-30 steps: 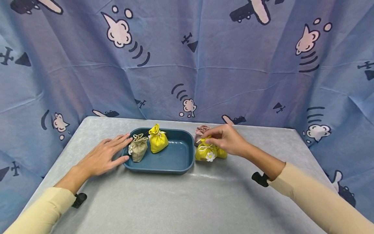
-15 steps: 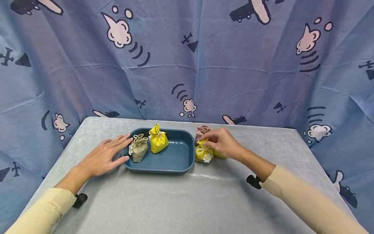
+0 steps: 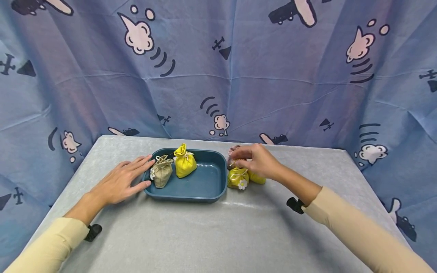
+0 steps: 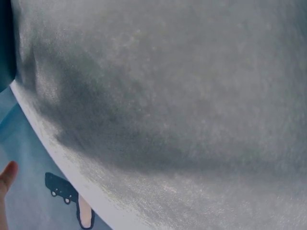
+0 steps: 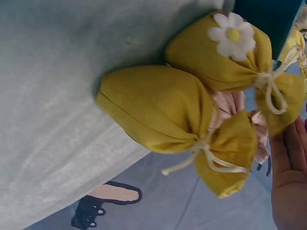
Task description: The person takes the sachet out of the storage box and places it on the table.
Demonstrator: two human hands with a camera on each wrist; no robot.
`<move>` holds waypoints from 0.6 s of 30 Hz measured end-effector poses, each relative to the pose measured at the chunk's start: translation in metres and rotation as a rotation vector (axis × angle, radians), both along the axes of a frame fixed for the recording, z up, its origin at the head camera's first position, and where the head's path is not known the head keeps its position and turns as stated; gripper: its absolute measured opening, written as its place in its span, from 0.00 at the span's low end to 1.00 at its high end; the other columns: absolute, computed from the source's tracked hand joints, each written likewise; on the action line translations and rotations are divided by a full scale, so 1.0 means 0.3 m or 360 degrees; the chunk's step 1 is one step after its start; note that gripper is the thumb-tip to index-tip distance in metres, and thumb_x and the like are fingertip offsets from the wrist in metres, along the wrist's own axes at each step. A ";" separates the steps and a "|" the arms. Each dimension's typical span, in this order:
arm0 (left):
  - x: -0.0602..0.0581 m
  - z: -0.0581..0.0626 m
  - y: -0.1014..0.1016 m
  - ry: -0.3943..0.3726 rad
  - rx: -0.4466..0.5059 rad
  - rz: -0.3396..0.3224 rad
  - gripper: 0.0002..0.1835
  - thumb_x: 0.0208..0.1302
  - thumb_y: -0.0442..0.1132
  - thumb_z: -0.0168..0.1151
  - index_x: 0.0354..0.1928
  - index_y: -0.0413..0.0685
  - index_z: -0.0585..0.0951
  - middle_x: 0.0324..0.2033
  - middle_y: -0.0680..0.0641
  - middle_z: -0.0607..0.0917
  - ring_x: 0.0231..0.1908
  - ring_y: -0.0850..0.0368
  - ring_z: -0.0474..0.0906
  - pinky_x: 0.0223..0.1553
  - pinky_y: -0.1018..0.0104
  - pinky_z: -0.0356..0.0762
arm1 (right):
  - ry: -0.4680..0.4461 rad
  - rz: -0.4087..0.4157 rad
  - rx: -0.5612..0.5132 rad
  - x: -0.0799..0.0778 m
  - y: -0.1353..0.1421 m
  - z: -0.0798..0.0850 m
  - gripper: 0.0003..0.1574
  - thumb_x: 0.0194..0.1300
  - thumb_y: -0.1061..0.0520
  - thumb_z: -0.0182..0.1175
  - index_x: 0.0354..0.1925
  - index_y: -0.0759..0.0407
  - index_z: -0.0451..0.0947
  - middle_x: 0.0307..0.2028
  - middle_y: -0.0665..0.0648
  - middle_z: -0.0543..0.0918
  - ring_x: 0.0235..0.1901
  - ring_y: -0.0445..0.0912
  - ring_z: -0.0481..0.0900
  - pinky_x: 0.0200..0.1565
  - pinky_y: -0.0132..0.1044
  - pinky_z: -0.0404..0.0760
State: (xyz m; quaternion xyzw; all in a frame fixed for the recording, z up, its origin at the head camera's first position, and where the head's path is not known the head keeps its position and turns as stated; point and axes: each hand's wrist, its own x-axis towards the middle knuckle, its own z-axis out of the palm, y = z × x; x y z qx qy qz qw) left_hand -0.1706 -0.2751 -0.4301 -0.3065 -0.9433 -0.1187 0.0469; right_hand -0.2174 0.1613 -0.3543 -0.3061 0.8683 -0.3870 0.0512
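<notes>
My left hand rests with spread fingers on the left rim of a blue-green tray. In the tray, a beige drawstring pouch stands beside a yellow drawstring pouch. Just right of the tray, my right hand hovers over a cluster of pouches, thumb and fingers apart. Below the thumb sits a yellow pouch with a white flower. Another yellow pouch lies next to it, tied with cream cord. A pink pouch shows behind them, partly hidden by the fingers in the head view.
All this stands on a grey cloth-covered table. A blue printed curtain hangs directly behind its far edge. Black wrist cameras sit under both sleeves.
My right hand shifts the flowered yellow pouch slightly left against the tray, then lets go of its top and moves up toward the pink pouch. My left hand stays put.
</notes>
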 end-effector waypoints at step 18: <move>-0.004 -0.002 -0.003 0.0019 0.0017 -0.0014 0.36 0.73 0.57 0.53 0.77 0.52 0.60 0.75 0.43 0.61 0.71 0.39 0.59 0.63 0.38 0.61 | -0.0123 0.0063 0.0050 -0.040 -0.173 0.051 0.29 0.60 0.63 0.71 0.59 0.68 0.77 0.55 0.63 0.82 0.54 0.53 0.83 0.55 0.46 0.80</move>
